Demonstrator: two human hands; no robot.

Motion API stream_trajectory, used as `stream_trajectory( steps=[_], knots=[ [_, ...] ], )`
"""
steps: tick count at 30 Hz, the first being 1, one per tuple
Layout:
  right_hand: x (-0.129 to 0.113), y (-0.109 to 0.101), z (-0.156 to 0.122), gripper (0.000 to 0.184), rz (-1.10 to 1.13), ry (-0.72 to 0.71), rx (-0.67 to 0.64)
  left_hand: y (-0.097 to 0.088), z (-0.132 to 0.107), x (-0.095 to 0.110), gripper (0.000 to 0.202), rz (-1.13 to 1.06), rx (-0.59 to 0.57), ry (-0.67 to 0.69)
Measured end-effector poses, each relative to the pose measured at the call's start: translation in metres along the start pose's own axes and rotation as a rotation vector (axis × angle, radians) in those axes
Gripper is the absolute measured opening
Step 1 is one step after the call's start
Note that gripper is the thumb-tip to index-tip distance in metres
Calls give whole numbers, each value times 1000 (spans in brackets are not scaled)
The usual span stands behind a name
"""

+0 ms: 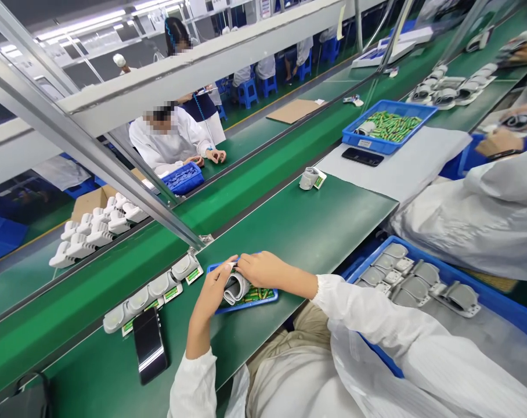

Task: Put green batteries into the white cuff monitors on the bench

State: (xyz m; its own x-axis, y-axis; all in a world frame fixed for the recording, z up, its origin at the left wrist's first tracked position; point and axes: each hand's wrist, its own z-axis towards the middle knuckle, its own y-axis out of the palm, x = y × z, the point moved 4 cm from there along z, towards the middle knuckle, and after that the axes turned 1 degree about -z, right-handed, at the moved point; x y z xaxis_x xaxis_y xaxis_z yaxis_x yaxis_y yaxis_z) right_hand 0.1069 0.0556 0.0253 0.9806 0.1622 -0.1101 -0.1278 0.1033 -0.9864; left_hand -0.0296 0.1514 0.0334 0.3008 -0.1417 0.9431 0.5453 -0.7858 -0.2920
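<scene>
My left hand (213,287) grips a rolled grey cuff with a white device (236,288) and holds it over a small blue tray (246,306) of green batteries at the table's near edge. My right hand (263,269) is closed at the top of the same cuff device, its fingers pinched at the upper end. What the fingertips press is too small to make out.
A row of finished cuff devices (152,290) lies left of the tray, and a black phone (150,345) sits nearer me. One cuff (311,177) rests on the green belt. A blue bin of grey cuffs (414,278) is at my right. Co-workers sit opposite and to the right.
</scene>
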Motion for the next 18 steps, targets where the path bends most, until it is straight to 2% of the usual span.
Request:
stream_trajectory(
  steps=[6, 11, 15, 18],
  knots=[
    [5, -12, -1, 46, 51, -113, -81, 6, -7, -4, 68, 44, -53, -18],
    [13, -5, 5, 47, 64, -134, -58, 3, -2, 10, 59, 148, -153, 21],
    [16, 4, 9, 46, 26, -187, -58, 1, 5, 21, 61, 241, -235, -21],
    [22, 3, 6, 44, -7, -220, -36, -8, 6, 28, 64, 316, -214, -64]
  ],
)
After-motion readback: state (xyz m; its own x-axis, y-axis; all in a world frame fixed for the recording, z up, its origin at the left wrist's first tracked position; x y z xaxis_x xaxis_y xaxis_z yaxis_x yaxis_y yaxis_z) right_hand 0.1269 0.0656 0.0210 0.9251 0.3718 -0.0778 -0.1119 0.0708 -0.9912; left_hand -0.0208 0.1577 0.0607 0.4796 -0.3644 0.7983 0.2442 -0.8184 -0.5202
